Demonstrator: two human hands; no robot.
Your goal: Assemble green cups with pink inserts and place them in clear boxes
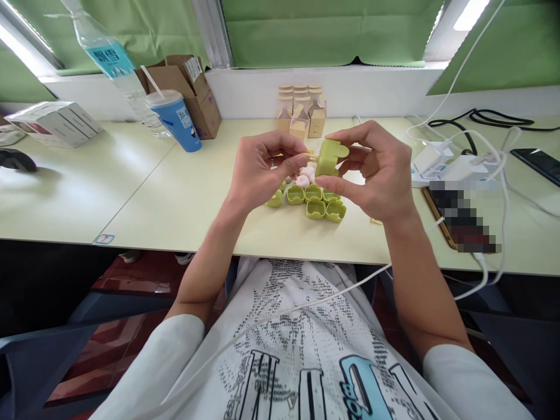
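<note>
My right hand [376, 172] grips a small green plastic case [329, 156] between thumb and fingers, held above the desk. My left hand [260, 169] is pinched shut beside it on a thin yellowish piece [311, 156] that touches the case's left side. Below both hands, several open green cases [315, 201] lie grouped on the cream desk [184, 198]. Small pink and white round pieces [305, 176] lie just behind that group.
Small tan paper boxes [301, 114] stand at the back middle. A blue cup with a straw [177, 119], a water bottle [116, 64] and a cardboard box [192, 87] sit back left. White chargers and cables [455, 166] and a phone [538, 163] lie right.
</note>
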